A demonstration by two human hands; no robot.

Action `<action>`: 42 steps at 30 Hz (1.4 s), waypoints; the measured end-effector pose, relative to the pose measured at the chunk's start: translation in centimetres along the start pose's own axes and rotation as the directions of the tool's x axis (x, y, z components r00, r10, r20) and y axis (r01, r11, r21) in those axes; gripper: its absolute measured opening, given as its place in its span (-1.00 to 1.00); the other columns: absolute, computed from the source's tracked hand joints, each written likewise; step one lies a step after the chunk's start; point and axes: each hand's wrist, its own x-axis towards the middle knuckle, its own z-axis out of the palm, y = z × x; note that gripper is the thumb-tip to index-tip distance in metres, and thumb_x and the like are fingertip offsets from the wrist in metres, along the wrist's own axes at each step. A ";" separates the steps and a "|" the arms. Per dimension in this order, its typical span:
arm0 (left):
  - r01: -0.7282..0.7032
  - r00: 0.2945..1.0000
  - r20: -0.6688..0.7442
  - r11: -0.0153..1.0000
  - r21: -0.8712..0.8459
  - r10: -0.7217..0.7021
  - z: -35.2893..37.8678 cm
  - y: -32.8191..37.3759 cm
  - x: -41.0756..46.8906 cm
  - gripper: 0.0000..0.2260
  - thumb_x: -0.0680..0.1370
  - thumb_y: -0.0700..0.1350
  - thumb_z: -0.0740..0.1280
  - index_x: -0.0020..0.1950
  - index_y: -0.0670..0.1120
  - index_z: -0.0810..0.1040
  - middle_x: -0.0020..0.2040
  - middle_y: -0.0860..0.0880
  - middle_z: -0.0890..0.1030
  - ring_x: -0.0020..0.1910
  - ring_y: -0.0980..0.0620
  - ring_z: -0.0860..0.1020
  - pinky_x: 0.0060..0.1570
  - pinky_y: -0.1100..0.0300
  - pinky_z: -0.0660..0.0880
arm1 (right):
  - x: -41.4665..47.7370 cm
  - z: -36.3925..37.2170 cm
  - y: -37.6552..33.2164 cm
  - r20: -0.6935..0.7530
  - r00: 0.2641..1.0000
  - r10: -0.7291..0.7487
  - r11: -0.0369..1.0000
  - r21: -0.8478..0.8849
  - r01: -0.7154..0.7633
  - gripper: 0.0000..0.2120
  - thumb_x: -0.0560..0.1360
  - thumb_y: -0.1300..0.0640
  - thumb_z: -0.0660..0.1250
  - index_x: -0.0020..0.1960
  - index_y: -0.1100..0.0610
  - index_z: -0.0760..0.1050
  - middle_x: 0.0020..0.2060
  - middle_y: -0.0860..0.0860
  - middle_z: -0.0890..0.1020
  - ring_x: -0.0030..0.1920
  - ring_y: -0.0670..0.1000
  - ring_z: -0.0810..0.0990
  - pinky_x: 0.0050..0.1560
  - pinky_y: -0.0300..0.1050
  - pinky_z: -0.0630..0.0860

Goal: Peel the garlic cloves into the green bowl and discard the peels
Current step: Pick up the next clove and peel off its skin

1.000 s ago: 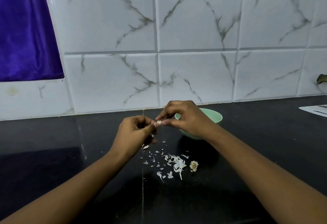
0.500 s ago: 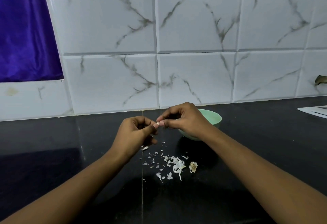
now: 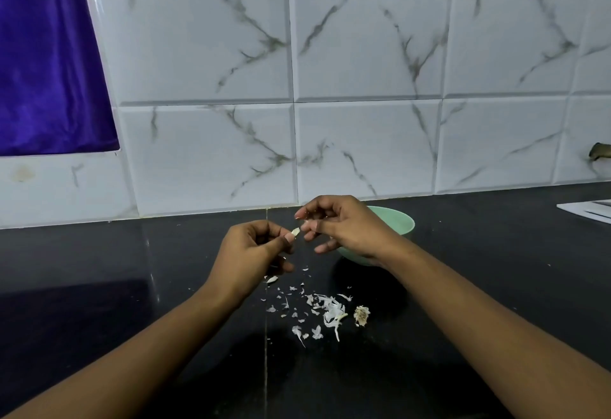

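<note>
My left hand (image 3: pixel 254 250) pinches a small pale garlic clove (image 3: pixel 295 231) between thumb and forefinger, above the black counter. My right hand (image 3: pixel 340 225) hovers just right of the clove with its fingers curled and thumb and forefinger tips close together. Whether a scrap of peel sits between them is not visible. Behind my right hand stands the green bowl (image 3: pixel 403 223), partly hidden, its inside out of sight. A scatter of white garlic peels (image 3: pixel 330 311) lies on the counter below the hands, with a dry root stub (image 3: pixel 361 315) at its right end.
The black counter (image 3: pixel 132 286) runs back to a white marble-tiled wall (image 3: pixel 363 87). A purple cloth (image 3: pixel 49 54) hangs at the upper left. A flat white object (image 3: pixel 588 212) lies at the far right edge, and a small brown thing (image 3: pixel 600 151) sticks out of the wall above it.
My right hand has let go of the clove and drawn a little up and right. The left hand keeps the clove, whose pale tip now shows.
</note>
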 end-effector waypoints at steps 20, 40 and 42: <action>0.025 0.999 0.033 1.000 0.001 -0.025 0.1 0.0 -0.1 -0.89 0.52 -0.27 0.36 -0.21 -0.19 0.59 -0.41 -0.03 0.61 -0.49 0.01 0.58 -0.40 0.20 0.50 | -0.3 -0.6 -0.4 0.162 0.872 -0.462 0.706 -0.528 0.472 -0.90 0.37 0.25 0.50 -0.13 0.18 0.63 -0.25 -0.01 0.65 -0.24 -0.13 0.60 -0.18 -0.38 0.47; -0.059 0.995 -0.083 0.997 -0.044 0.055 -0.1 -0.1 -0.1 -0.93 0.45 -0.22 0.44 -0.22 -0.19 0.61 -0.35 -0.10 0.66 -0.39 -0.04 0.64 -0.22 0.07 0.55 | -0.1 -0.3 0.0 0.105 0.872 -0.478 0.697 -0.558 0.450 -0.73 0.35 0.24 0.51 0.02 0.15 0.57 -0.12 -0.01 0.61 -0.22 -0.10 0.61 -0.17 -0.39 0.48; -0.055 0.996 -0.077 0.997 -0.050 0.051 0.0 0.0 -0.2 -0.93 0.45 -0.22 0.44 -0.22 -0.19 0.61 -0.36 -0.09 0.66 -0.40 -0.02 0.64 -0.26 0.12 0.54 | -0.1 -0.2 0.1 0.151 0.816 -0.558 0.577 -0.637 0.512 -0.77 0.37 0.23 0.47 0.01 0.18 0.56 -0.14 0.00 0.60 -0.22 -0.08 0.60 -0.17 -0.32 0.51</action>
